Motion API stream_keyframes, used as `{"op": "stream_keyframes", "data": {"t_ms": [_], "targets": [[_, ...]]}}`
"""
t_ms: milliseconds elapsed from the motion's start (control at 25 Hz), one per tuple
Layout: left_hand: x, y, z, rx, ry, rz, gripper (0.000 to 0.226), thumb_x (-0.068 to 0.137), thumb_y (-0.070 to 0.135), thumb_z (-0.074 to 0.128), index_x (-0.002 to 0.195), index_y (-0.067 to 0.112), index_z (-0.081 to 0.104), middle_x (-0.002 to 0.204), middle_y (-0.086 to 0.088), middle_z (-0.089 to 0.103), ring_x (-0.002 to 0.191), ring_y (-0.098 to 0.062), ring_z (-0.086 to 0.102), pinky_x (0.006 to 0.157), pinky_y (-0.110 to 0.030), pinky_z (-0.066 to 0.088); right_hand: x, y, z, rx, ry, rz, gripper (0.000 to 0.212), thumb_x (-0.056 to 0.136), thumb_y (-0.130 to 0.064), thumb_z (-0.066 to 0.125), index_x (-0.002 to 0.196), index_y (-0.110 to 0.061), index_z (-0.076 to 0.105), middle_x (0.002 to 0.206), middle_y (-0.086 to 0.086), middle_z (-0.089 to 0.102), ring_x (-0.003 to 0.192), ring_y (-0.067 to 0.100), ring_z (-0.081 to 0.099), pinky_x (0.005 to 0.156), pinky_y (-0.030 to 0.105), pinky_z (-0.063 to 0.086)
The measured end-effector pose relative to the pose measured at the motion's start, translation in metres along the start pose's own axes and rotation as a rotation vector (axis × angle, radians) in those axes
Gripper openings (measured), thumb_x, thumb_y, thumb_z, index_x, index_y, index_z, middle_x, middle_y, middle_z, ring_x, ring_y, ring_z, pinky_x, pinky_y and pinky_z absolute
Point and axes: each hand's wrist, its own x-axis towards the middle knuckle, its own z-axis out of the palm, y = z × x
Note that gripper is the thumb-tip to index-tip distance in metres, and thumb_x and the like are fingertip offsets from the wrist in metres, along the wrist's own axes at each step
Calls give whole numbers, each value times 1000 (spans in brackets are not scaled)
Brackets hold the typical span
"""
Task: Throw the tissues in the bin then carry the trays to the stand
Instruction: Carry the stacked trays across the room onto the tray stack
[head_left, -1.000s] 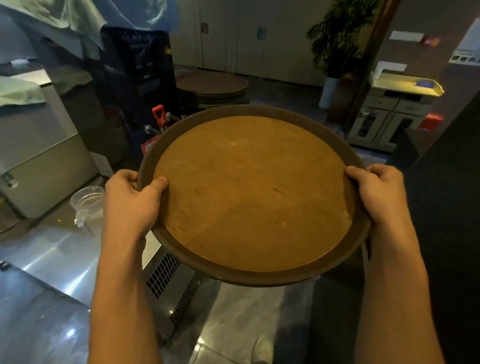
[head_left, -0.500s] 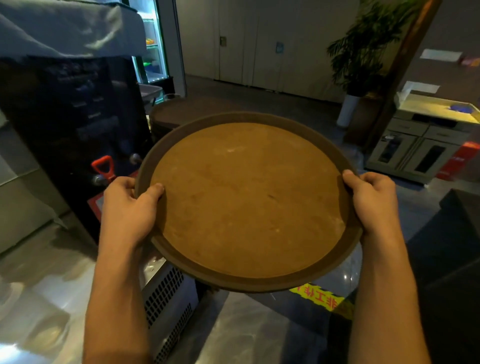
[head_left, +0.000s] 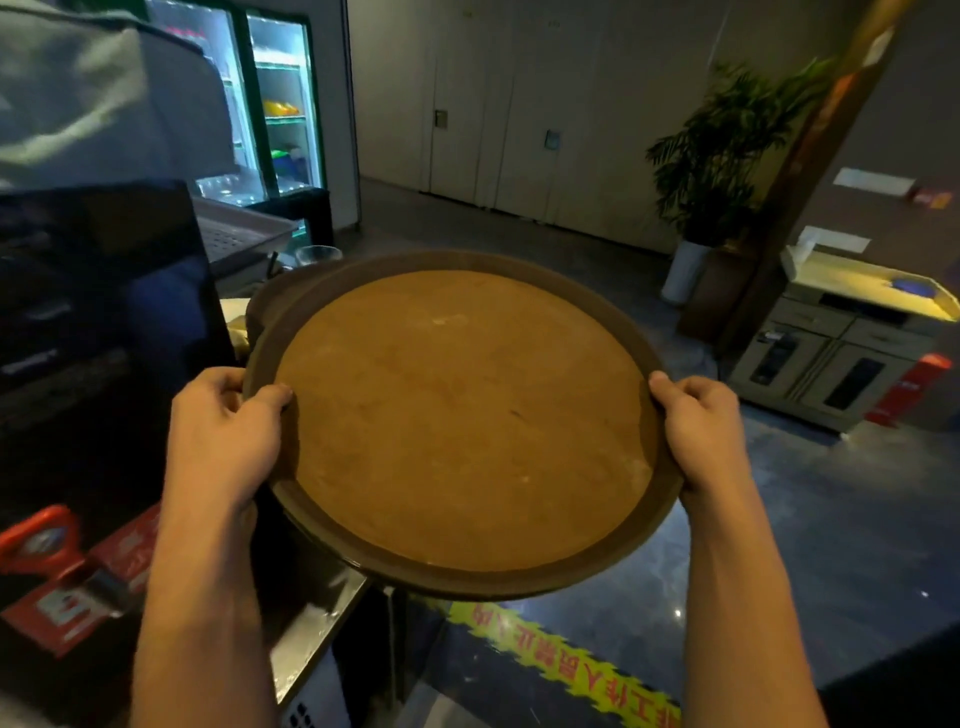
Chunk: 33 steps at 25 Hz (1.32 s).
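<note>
The floor (head_left: 831, 519) is dark and glossy, with a strip of yellow tape (head_left: 566, 660) printed in red characters running across it near me. Far off on the right stands a pale cabinet (head_left: 831, 364) with a yellow-lit top, and beside it a potted plant (head_left: 711, 171); far left, a lit drinks fridge (head_left: 270, 104) glows green. A dark machine (head_left: 93, 322) fills the near left.

In front of me, off the floor and roughly level, is the round brown tray (head_left: 462, 421) with its cork-coloured inner face (a second rim (head_left: 270, 306) peeks out at its far-left edge, touching or just behind it, I cannot tell which). My left hand (head_left: 223, 431) is clenched on the tray's left rim, thumb on top, fingers (head_left: 221, 384) curled under. My right hand (head_left: 701, 426) grips the right rim the same way.
</note>
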Motion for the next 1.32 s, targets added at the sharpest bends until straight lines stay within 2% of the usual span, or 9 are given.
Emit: {"op": "stream_keyframes", "data": {"t_ms": [200, 320, 480, 600, 760, 840, 920, 1200, 1320], "targets": [[44, 4, 22, -14, 46, -64, 21, 88, 27, 59, 108, 20, 61, 99, -8, 65, 91, -27, 64, 79, -42, 53, 51, 0, 48, 12, -40, 20, 34, 92, -34, 60, 80, -3, 59, 66, 13, 48, 66, 28, 51, 63, 45, 43], [66, 2, 42, -55, 91, -99, 17, 89, 19, 59, 105, 13, 63, 87, -7, 64, 79, -21, 62, 62, -31, 47, 94, 4, 81, 41, -106, 15, 36, 95, -35, 57, 86, 0, 60, 69, 13, 49, 68, 28, 52, 63, 41, 43], [88, 4, 71, -81, 224, -130, 17, 87, 15, 62, 102, 8, 63, 84, -8, 66, 74, -21, 63, 60, -29, 49, 149, 4, 122, 4, -205, 9, 38, 97, -36, 54, 94, 0, 62, 81, 19, 59, 75, 30, 57, 65, 38, 45], [107, -2, 99, -166, 313, -174, 25, 84, 13, 65, 108, 5, 61, 87, -10, 66, 75, -24, 64, 57, -28, 48, 188, 3, 155, -6, -276, -29, 37, 96, -39, 54, 91, -2, 61, 78, 16, 55, 73, 30, 55, 66, 40, 46], [121, -4, 128, -140, 442, -233, 37, 76, 24, 69, 110, 10, 66, 99, -14, 70, 87, -33, 68, 71, -39, 56, 231, -2, 193, -22, -403, -65, 35, 95, -38, 54, 77, -8, 55, 69, 13, 50, 68, 28, 51, 66, 43, 43], [121, -2, 134, -104, 488, -238, 20, 77, 26, 67, 95, 20, 64, 96, -11, 70, 87, -32, 68, 80, -47, 57, 248, -1, 209, -29, -461, -81, 37, 95, -33, 55, 66, -14, 45, 62, 9, 44, 63, 27, 47, 64, 42, 38], [124, -3, 142, -64, 568, -250, 11, 83, 23, 63, 93, 25, 60, 96, -9, 69, 88, -30, 66, 82, -48, 56, 265, -3, 232, -14, -541, -86, 40, 95, -30, 55, 61, -16, 40, 58, 6, 40, 60, 25, 43, 61, 39, 35], [132, -10, 150, 112, 733, -326, 39, 79, 30, 53, 115, 20, 62, 105, -12, 65, 98, -34, 61, 86, -51, 54, 287, -10, 280, -170, -632, -205, 35, 97, -30, 51, 66, -15, 44, 64, 6, 46, 60, 22, 45, 56, 33, 32], [128, -11, 151, 144, 754, -322, 27, 75, 32, 51, 98, 24, 64, 95, -13, 66, 92, -35, 62, 83, -53, 55, 291, -11, 288, -223, -641, -292, 36, 98, -28, 51, 66, -15, 43, 62, 5, 45, 57, 19, 43, 51, 30, 27]]}}
